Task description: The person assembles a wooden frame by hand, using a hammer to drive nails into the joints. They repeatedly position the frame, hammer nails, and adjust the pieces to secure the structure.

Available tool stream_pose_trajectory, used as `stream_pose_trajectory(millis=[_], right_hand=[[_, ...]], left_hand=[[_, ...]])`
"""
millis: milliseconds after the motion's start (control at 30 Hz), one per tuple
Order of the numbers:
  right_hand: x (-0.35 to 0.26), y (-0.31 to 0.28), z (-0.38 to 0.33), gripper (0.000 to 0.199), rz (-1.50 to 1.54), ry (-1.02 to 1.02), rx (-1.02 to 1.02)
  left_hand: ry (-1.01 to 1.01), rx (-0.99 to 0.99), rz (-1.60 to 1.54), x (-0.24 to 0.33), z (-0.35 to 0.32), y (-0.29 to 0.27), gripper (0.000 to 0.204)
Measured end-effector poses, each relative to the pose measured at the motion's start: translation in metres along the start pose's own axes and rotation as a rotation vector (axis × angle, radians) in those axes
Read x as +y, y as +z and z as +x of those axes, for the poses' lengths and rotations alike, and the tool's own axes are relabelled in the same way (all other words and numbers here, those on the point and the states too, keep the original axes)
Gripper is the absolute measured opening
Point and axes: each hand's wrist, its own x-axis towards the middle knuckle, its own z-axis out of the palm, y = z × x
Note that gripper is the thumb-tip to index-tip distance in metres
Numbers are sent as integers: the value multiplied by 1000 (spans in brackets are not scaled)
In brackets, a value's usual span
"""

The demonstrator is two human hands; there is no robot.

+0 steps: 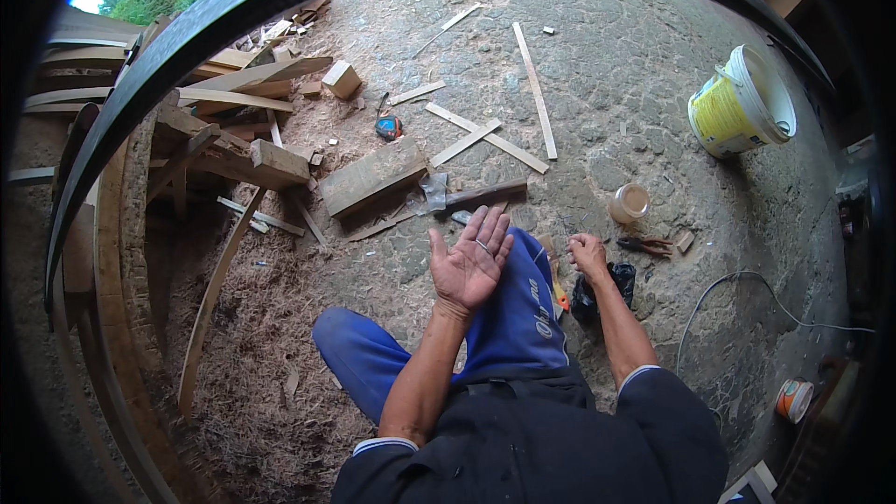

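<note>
Black bag point(597, 287) lies on the ground by my knee, my right hand point(588, 254) closing its grip on the top; my left hand point(471, 261) is spread, empty. Loose contents could spill if I tug

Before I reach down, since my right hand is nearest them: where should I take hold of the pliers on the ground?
Take the pliers by the two handles, which seem to point left toward your right hand. They lie flat on the ground, so come from above, closing your grip across both handles; the working end looks turned right, toward a small wood block.
</note>
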Motion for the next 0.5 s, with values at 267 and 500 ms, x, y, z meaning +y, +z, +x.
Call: stream_pose_trajectory(millis=[267, 500], right_hand=[[34, -12, 22, 26, -495, -160, 238], [47, -1, 34, 22, -514, -106, 175]], left_hand=[[23, 27, -59, 15, -15, -27, 90], [29, 18, -79, 26, -43, -50, 86]])
